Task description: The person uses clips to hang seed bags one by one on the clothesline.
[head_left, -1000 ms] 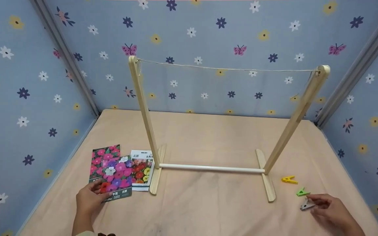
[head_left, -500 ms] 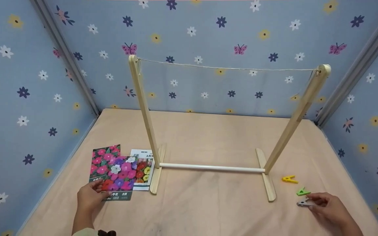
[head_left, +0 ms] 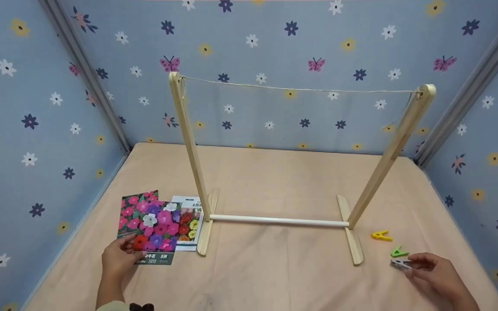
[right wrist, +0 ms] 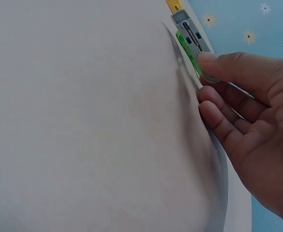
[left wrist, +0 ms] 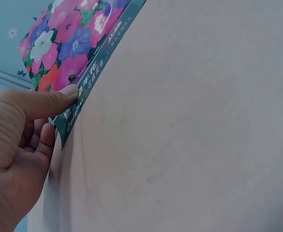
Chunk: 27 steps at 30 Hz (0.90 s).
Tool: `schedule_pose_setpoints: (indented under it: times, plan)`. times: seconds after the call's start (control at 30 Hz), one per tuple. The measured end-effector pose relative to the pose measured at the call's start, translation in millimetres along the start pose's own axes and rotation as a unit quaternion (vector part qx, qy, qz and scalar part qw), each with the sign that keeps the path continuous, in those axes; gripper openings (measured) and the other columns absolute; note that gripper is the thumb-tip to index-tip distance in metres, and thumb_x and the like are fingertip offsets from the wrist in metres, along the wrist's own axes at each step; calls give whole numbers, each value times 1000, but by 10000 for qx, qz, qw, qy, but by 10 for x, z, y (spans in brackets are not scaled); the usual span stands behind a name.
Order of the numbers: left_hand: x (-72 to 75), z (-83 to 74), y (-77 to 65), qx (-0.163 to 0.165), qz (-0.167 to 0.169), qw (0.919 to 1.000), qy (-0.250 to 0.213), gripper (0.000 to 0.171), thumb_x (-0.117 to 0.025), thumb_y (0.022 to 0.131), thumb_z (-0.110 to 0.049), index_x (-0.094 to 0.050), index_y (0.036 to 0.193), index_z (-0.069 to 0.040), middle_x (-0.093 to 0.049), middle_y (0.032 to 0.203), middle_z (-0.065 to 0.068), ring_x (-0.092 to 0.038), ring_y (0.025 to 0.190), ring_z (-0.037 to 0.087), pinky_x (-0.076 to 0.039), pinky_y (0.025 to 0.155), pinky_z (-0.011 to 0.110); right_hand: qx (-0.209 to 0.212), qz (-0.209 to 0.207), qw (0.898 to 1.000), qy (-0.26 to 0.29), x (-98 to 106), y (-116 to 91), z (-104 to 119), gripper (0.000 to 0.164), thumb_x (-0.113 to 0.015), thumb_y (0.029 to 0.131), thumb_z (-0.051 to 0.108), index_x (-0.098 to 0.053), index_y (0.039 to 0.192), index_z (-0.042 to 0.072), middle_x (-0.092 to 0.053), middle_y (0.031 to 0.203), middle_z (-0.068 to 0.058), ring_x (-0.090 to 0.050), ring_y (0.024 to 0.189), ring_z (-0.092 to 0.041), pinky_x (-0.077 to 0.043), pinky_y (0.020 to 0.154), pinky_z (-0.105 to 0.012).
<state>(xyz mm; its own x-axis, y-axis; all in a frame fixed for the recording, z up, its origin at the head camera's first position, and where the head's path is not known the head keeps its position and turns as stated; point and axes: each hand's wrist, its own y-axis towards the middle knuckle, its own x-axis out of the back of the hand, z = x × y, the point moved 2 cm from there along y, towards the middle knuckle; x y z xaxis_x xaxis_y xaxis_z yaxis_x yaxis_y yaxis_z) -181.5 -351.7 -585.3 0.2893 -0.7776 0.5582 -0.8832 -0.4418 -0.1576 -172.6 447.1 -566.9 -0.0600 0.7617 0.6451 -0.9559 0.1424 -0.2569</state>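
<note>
My left hand pinches the lower left corner of a flower seed packet, thumb on top of its dark green band. In the left wrist view the same seed packet tilts up from the cloth. Beneath it lie a pink-flowered packet and a white-bordered packet. At the right, my right hand holds a grey clothespin between thumb and fingers; its spring shows on the grey clothespin in the right wrist view. Just beyond lie a green clothespin and a yellow clothespin.
A wooden stand with a left post, a right post and a white crossbar stands mid-table. A thin string spans the post tops. Peach cloth covers the table, with flower-patterned panels around it.
The held packet has shifted slightly right and levelled over the others. In my right hand the grey clothespin has turned, its tip now pointing left. The stand stays put.
</note>
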Motion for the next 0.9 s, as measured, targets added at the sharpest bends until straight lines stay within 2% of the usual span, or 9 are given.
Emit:
schedule_pose_setpoints:
  times: [0.1, 0.2, 0.33, 0.43, 0.5, 0.6, 0.67, 0.77, 0.9]
  plan:
    - [-3, -2, -9, 21, -40, 9999, -112, 64, -80, 76, 4, -54, 134, 5, -55, 122, 26, -52, 107, 34, -53, 86, 34, -119, -19, 9998, 138, 6, -8, 6, 46, -79, 80, 9, -61, 118, -10, -68, 101, -9, -61, 84, -14, -51, 66, -20]
    - [2, -17, -22, 61, -95, 9997, -198, 64, -79, 77, 4, -54, 136, 1, -55, 126, 26, -54, 110, 36, -53, 89, 36, -255, -31, 9992, 300, 8, -18, 16, 51, -79, 81, 13, -59, 123, -8, -67, 107, -11, -60, 87, -13, -51, 68, -19]
    - [29, -35, -40, 146, -123, 9988, -440, 62, -77, 80, 4, -54, 137, -2, -55, 127, 25, -57, 111, 36, -55, 85, 31, -344, -4, 9981, 513, 16, -43, 36, 60, -80, 81, 21, -57, 130, -6, -67, 112, -11, -61, 89, -7, -52, 70, -18]
    - [57, -33, -45, 221, -124, 9971, -723, 59, -75, 81, 6, -56, 136, -3, -56, 125, 24, -63, 103, 27, -56, 76, 23, -333, -10, 9966, 752, 24, -65, 57, 63, -81, 81, 28, -58, 129, -5, -69, 109, -5, -61, 87, -2, -53, 72, -19]
    - [81, -29, -49, 284, -72, 9948, -973, 58, -75, 81, 7, -56, 135, -2, -58, 123, 23, -67, 94, 17, -56, 73, 20, -242, -12, 9950, 968, 29, -79, 76, 63, -81, 81, 29, -58, 128, -5, -69, 106, 0, -61, 87, -1, -54, 73, -20]
    - [124, -8, -56, 336, 54, 9905, -1329, 60, -77, 79, 6, -55, 135, 0, -65, 112, 13, -65, 82, 2, -55, 71, 17, -9, -61, 9897, 1429, 36, -94, 113, 59, -80, 82, 21, -56, 128, -8, -68, 102, 5, -63, 88, -3, -55, 77, -24]
    - [155, 7, -61, 366, 147, 9863, -1601, 62, -78, 78, 5, -55, 135, 0, -69, 102, 2, -64, 79, -2, -55, 71, 17, 138, -74, 9862, 1649, 44, -96, 134, 57, -79, 83, 15, -55, 127, -11, -68, 100, 7, -64, 89, -3, -56, 78, -25]
    - [199, 21, -71, 422, 251, 9779, -2033, 59, -80, 76, 4, -61, 132, -5, -68, 91, -11, -66, 79, 0, -55, 72, 18, 246, -121, 9836, 1782, 56, -87, 159, 58, -79, 83, 13, -54, 128, -12, -67, 99, 11, -63, 89, -2, -56, 79, -25]
    - [238, 25, -96, 553, 285, 9687, -2402, 45, -84, 73, 0, -73, 114, -17, -68, 87, -15, -64, 82, 0, -55, 72, 19, 197, -157, 9846, 1731, 71, -64, 192, 65, -80, 83, 19, -51, 133, -10, -65, 100, 16, -61, 91, 2, -55, 80, -22]
